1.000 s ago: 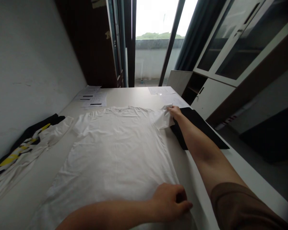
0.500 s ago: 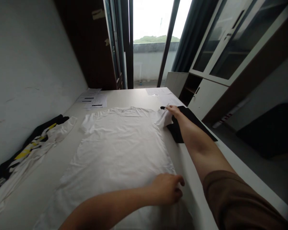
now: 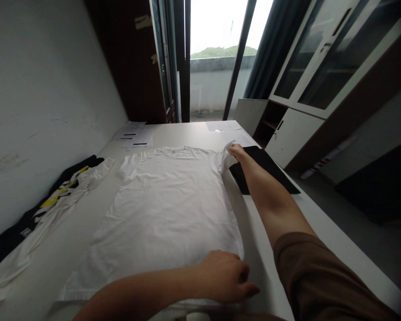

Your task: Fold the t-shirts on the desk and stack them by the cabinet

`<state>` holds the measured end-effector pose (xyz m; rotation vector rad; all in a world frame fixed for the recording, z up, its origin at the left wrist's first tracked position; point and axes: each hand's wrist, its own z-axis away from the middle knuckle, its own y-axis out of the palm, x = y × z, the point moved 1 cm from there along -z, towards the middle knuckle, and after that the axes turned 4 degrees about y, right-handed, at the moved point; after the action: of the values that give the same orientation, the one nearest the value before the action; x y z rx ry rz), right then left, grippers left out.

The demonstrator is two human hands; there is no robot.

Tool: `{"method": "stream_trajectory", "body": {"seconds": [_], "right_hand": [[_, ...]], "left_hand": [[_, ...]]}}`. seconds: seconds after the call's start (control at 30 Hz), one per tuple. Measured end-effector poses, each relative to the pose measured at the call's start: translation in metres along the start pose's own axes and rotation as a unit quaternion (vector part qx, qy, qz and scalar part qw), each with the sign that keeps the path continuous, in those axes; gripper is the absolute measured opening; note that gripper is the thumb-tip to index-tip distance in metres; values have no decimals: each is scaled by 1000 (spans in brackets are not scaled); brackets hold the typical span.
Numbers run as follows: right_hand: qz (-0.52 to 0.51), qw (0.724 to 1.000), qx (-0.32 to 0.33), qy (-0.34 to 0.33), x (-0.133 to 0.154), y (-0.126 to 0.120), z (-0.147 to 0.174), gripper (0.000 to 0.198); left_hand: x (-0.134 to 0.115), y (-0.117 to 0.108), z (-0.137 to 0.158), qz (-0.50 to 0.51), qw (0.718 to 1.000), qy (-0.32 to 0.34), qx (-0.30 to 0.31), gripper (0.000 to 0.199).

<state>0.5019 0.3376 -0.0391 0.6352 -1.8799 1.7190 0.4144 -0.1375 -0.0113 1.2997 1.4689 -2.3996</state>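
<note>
A white T-shirt [image 3: 167,205] lies spread on the white table, its neckline toward the window and its hem close to me. At the far right, my right hand [image 3: 236,151] is closed on the shirt's right sleeve, which is lifted and bunched. My left hand [image 3: 225,276] reaches across the lower part of the shirt to its right side edge near the hem. Its fingers are curled at the cloth, with the thumb pointing out to the right; the shirt's edge rises toward them. The fingertips' grip is partly hidden.
Folded black cloth [image 3: 270,171] lies right of the shirt, under my right forearm. Along the left wall is a heap of black, yellow and white clothing [image 3: 58,196]. Papers [image 3: 133,136] lie at the table's far end. White cabinets [image 3: 294,133] stand beyond the right edge.
My right hand has raised the sleeve and drawn it slightly inward. My left hand has curled in at the shirt's right edge. The view has shifted slightly, and the lower left hem now shows.
</note>
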Motion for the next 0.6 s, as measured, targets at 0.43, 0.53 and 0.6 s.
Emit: {"method": "stream_trajectory", "body": {"seconds": [0.43,0.53,0.6], "right_hand": [[-293,950,104,45,110,38,27,9],[-287,953,95,29,136,60,35,10],[-282,954,97,10,156,74,40,11]], "left_hand": [[50,-14,128,138,967,-158,-147,20],[58,-6,152,143,964,-172,-146,32],[62,-6,162,143,961,-180,-156,34]]}}
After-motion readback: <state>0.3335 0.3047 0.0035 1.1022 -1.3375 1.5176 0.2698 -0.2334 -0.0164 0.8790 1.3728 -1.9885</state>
